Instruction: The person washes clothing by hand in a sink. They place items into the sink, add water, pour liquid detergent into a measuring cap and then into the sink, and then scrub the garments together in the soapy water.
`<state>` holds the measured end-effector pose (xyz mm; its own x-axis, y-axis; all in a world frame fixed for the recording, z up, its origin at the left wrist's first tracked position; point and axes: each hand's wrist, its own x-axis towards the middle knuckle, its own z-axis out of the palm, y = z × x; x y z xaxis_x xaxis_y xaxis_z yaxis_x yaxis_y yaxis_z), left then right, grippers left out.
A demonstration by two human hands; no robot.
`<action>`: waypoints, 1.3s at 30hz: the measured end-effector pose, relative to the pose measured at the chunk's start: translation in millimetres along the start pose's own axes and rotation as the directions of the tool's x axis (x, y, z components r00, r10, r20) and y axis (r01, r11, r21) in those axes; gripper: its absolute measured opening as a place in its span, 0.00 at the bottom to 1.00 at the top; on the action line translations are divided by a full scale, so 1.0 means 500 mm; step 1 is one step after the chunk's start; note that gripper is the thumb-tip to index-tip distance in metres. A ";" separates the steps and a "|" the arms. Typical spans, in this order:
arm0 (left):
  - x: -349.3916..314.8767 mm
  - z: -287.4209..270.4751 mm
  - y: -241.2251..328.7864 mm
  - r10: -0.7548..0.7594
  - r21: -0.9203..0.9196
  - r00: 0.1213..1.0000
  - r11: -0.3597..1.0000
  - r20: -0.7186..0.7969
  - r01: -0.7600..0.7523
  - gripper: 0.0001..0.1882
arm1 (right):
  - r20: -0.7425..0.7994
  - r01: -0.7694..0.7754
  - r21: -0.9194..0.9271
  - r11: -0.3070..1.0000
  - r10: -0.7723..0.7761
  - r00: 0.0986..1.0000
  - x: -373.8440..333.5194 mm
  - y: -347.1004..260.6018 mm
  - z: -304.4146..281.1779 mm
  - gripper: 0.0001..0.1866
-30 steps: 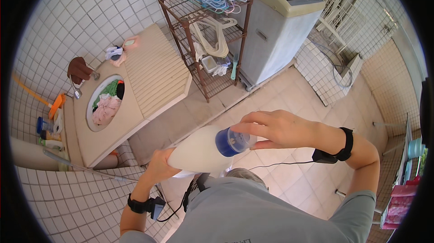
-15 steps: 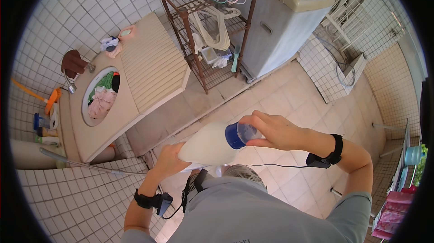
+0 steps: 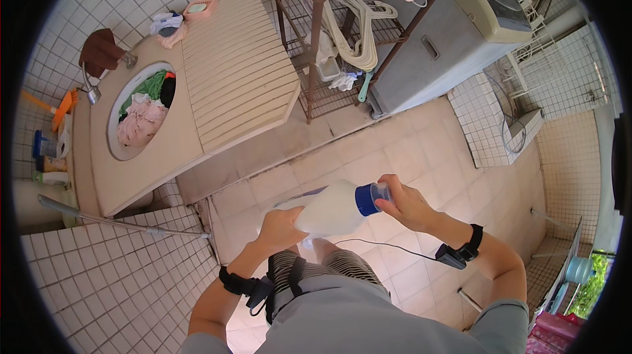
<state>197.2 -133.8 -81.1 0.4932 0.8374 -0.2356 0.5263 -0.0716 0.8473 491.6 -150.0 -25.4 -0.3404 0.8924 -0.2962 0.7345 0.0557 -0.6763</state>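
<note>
A large white detergent bottle (image 3: 334, 210) lies tilted on its side in front of my body, its top toward the right. My left hand (image 3: 280, 229) is closed round the bottle's body or handle; part of its grip is hidden. At the other end my right hand (image 3: 409, 206) has its thumb and fingers on the cap (image 3: 368, 198), a blue collar with a clear cup-like end. The cap sits against the bottle's neck. Clothes (image 3: 145, 117) in pink, green and black fill the sink basin (image 3: 124, 155) at the left.
A ribbed washboard counter (image 3: 230, 71) adjoins the sink, with a pink soap dish (image 3: 200, 8) at its back. Beyond stand a brown wire rack (image 3: 317, 44) holding hangers and a grey washing machine (image 3: 434, 57). A grey hose (image 3: 131, 225) runs along the tiled wall at lower left.
The whole view has shifted, so the sink, rack and machine sit differently in the picture. The bottle and both hands appear farther right, with my hands still on bottle and cap.
</note>
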 end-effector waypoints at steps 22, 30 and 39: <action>0.194 0.209 -0.627 -0.212 0.079 0.977 0.974 0.005 0.211 0.22 | -0.083 -0.423 0.093 0.901 0.430 0.899 0.474 0.281 0.432 0.25; 0.320 0.291 -0.896 -0.384 0.120 0.908 0.906 -0.168 0.405 0.23 | -0.299 0.033 -0.355 0.934 -0.147 0.943 0.685 0.465 0.611 0.20; 0.362 0.354 -1.084 -0.510 0.137 0.841 0.834 -0.180 0.534 0.21 | -0.275 -0.111 -0.484 0.868 -0.030 0.961 0.831 0.580 0.675 0.21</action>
<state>123.9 -39.4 -667.2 0.0224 0.8385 -0.5444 0.7974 0.3135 0.5157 365.1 86.0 -572.3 -0.1879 0.9791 -0.0785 0.9594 0.1658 -0.2281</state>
